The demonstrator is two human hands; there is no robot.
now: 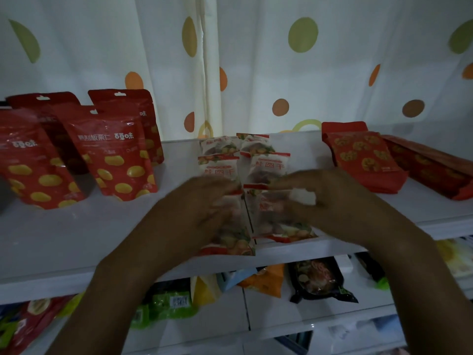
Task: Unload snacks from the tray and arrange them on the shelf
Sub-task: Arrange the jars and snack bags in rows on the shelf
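Blurred: left hand (204, 208) and right hand (322, 201) are motion-smeared; whether either grips cannot be told.
Hands: each partly covers a front packet.
Snack packets (268, 162): two columns mid-shelf (76, 239); red pouches (120, 160) at 9 o'clock, red bags (363, 160) at 3.

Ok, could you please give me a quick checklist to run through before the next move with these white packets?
1. White packets lined in two columns on the top shelf: ok.
2. Front-left packet back from the shelf edge: not ok, it lies right at it.
3. Left hand and right hand grip: cannot tell, blurred.
4. Red pouches standing upright: ok.
5. Red bags apart from the columns: ok.
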